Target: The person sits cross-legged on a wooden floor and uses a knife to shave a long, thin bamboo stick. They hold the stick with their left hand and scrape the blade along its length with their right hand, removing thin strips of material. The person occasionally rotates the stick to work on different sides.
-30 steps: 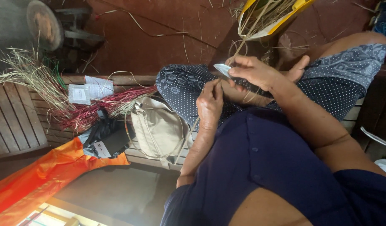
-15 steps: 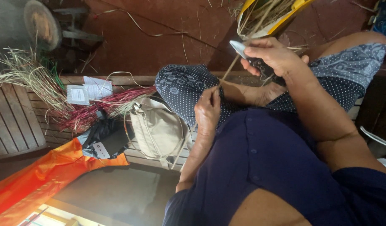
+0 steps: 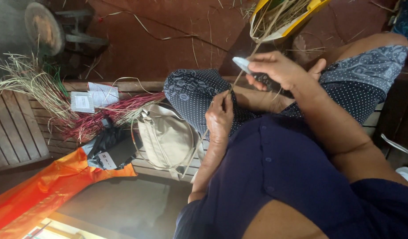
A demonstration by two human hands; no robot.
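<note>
Slatted bench (image 3: 18, 132) | left hand (image 3: 219, 117) pinches straw (image 3: 239, 75) | right hand (image 3: 279, 68) grips knife (image 3: 244, 65)

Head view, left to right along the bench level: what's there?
Orange cloth → black pouch → beige bag → left hand pinching a straw stalk → right hand holding a knife.
</note>
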